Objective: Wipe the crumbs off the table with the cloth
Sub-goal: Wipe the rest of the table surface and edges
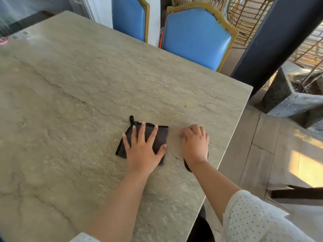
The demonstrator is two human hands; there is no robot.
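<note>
A folded black cloth [160, 137] with a small loop at its far corner lies on the stone table [78, 110], near the right edge. My left hand [142, 147] presses flat on the cloth with its fingers spread, covering most of it. My right hand [194, 142] rests on the bare table just right of the cloth, fingers curled under. A dark piece [187, 165] shows beneath its wrist; I cannot tell what it is. Small orange crumbs [185, 106] lie beyond my right hand. A yellow crumb [104, 52] lies far back.
Two blue padded chairs [195, 37] stand at the table's far side. A dark post [272, 41] and a stone planter [288, 98] stand to the right, over wooden flooring. The table's right edge runs close past my right hand.
</note>
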